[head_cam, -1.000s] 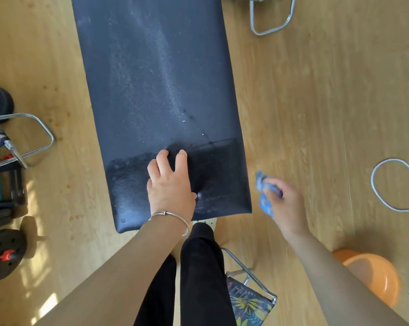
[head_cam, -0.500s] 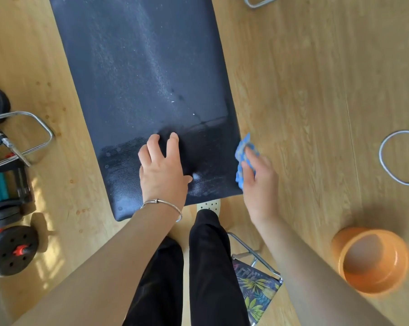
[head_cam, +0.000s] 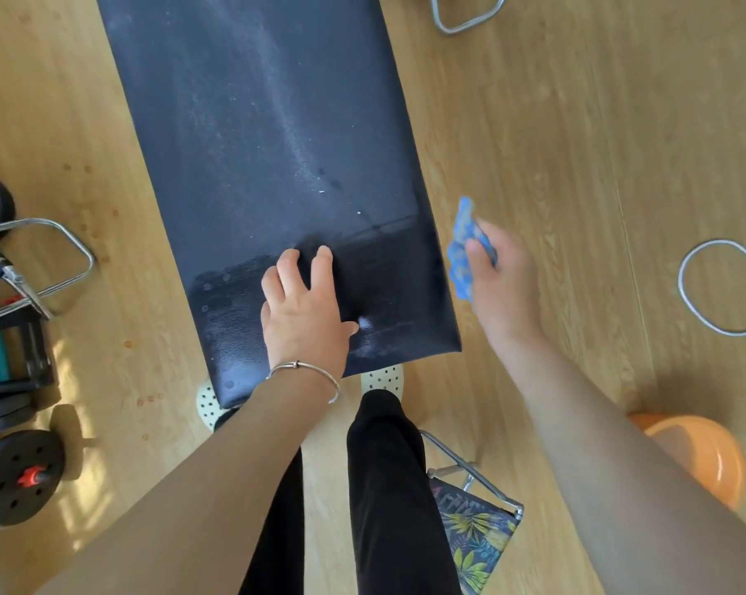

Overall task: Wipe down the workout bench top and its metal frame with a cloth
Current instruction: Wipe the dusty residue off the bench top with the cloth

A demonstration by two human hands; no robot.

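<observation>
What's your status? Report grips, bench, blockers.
Copy: left grip rests on bench; right grip holds cloth beside its right edge; far part dusty; path clear.

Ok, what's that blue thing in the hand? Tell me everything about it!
It is a small blue cloth, soft-looking fabric with paler speckles, scrunched into a bunch. The right hand grips it with fingers curled round it, so part is hidden. One end pokes up past the fingertips. It is over the wooden floor, just right of the black bench top, with a strip of floor showing between them.
</observation>
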